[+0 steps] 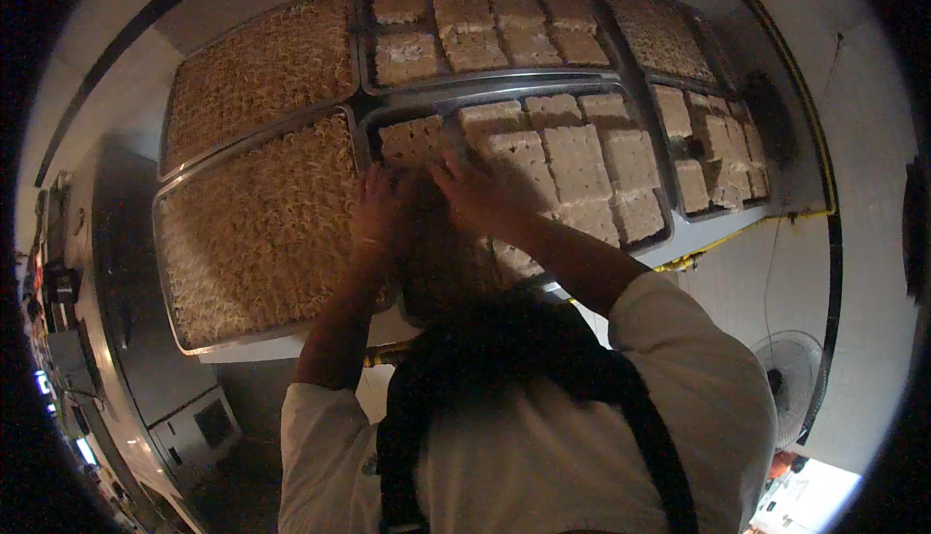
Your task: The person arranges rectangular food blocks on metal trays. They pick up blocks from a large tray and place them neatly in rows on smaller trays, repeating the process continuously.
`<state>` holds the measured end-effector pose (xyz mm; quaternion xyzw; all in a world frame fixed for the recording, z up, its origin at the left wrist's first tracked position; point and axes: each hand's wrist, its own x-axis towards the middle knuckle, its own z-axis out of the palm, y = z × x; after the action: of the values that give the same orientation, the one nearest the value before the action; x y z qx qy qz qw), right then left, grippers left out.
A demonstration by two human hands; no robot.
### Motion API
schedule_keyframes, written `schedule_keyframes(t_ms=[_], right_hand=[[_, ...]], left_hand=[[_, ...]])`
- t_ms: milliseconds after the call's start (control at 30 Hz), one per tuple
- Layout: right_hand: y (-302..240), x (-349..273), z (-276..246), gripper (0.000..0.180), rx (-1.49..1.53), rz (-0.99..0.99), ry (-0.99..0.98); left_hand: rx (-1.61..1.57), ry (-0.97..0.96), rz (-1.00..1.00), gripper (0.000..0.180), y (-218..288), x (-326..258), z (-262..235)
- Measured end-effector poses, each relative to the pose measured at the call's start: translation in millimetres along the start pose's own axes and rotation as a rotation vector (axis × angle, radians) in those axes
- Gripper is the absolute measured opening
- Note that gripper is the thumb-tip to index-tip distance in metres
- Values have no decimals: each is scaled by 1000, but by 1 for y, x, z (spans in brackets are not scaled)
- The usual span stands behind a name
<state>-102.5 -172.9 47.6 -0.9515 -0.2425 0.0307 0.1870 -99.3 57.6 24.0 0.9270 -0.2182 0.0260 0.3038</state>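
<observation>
In the middle front metal tray (524, 86), a brown rectangular pastry slab (412, 139) with rows of small holes lies near the far left corner. My left hand (381, 212) is at its near left corner, fingers bent against it. At its near right corner my right hand (475, 199) has its fingertips on the edge, so the slab sits between both hands. The area below my hands is in deep shadow. To the right, paler slabs (580, 165) of the same kind stand in stacked rows in that tray.
Left of me, a front tray of wavy golden pastry (262, 233) stands before a similar back tray (262, 73). Slabs fill the back middle tray (485, 25); another slab tray (718, 151) stands right. A fan (790, 379) is low at right, a metal cabinet (145, 291) at left.
</observation>
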Motion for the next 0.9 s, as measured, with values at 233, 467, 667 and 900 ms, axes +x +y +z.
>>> schedule_keyframes(t_ms=[233, 467, 667, 900], right_hand=[[-10, -15, -8, 59, 171, -84, 139], [-50, -121, -58, 46, 475, 160, -181], [-70, -105, -40, 42, 236, -160, 15], [-14, -29, -9, 69, 103, -24, -601]], left_hand=[[283, 150, 83, 47, 25, 6, -8], [113, -343, 109, 46, 45, -41, 27], [-76, -337, 266, 47, 57, -44, 29], [-104, -423, 343, 48, 70, -25, 41]])
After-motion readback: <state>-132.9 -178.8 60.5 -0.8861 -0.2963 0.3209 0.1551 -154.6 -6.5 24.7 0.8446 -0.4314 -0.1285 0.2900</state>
